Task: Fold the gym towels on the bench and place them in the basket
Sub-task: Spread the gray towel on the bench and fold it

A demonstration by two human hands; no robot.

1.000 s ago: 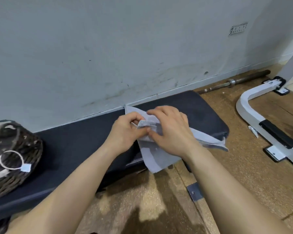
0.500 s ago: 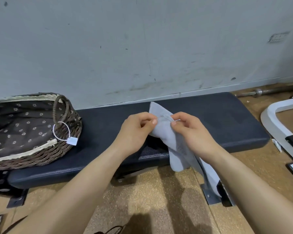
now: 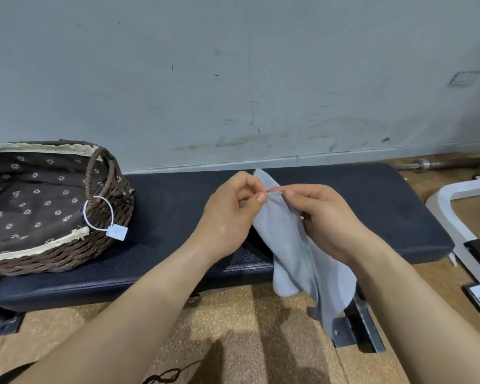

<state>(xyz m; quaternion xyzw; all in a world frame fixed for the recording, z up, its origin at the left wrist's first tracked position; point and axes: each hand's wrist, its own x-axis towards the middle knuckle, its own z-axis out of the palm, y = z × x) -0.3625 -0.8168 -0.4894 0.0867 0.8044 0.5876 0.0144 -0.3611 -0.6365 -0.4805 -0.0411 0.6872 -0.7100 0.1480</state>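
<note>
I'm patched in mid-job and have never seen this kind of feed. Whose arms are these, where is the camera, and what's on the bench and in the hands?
There is no machine here: a person works with two bare hands. The single picture comes from a wide-angle camera worn on the head, looking forward and down, so the arms reach in from the bottom edge. The left hand and the right hand each pinch the top edge of one grey towel, which hangs loose and unfolded over the front of the dark padded bench. At the bench's left end stands a wicker basket with a flowered lining and a white tag; no towel shows in the part that is in view. A barbell lies on the floor by the wall.
</note>
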